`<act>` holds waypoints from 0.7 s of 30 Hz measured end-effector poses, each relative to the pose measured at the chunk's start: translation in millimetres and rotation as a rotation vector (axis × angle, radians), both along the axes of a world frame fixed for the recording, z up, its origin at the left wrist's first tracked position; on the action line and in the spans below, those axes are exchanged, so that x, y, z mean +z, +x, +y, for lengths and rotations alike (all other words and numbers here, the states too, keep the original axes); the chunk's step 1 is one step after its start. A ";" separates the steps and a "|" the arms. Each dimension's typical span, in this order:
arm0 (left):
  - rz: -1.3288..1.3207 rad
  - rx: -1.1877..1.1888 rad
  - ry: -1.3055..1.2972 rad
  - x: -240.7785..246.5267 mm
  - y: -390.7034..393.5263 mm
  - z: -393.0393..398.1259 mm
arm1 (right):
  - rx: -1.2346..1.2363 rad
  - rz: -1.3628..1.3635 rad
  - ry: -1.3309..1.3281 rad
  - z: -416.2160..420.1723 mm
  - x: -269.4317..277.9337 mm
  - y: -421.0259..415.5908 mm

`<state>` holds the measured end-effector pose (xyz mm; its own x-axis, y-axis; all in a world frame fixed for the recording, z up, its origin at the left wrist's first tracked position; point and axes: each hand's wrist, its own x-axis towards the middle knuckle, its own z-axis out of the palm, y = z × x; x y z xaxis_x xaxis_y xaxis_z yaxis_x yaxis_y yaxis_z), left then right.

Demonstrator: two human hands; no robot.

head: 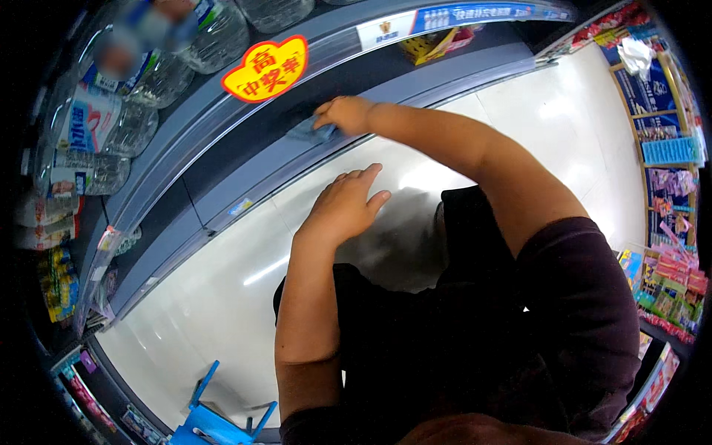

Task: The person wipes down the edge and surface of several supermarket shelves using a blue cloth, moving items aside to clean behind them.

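My right hand (344,115) reaches to the bottom shelf (253,147) and presses a bluish cloth (312,132) onto its grey surface, near the front edge. Blur softens the cloth's outline. In front of that shelf, my left hand (346,204) hovers over the pale floor with its fingers extended and its thumb apart, holding nothing. Above the cloth runs the front rail of the upper shelf, which carries a red and yellow cloud-shaped sign (266,69).
Large clear plastic bottles (133,125) fill the upper shelf at left. A yellow carton (425,47) sits farther along the low shelf. Near the lower left stands a blue plastic stool (208,425). Racks of packaged goods (670,278) line the right side, beyond the glossy tiled floor (534,111).
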<state>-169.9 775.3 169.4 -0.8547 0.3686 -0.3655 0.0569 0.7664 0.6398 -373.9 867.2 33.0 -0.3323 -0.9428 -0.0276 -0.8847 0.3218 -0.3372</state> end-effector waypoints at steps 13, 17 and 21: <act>-0.086 0.123 -0.049 -12.8 -0.4 -10.4 | -0.622 -0.002 -0.107 250.9 61.3 -21.7; 0.163 0.202 -0.058 -49.2 -20.1 -19.3 | -0.704 0.063 -0.199 288.4 10.5 -12.4; 0.322 0.293 -0.216 -82.2 -30.6 -26.1 | -0.808 0.130 -0.167 252.5 -13.8 9.4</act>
<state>-200.5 749.2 87.3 -0.9935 0.0399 -0.1069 -0.0125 0.8932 0.4495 -364.5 1119.7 19.2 -0.8987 -0.4014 0.1767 -0.4385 0.8285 -0.3483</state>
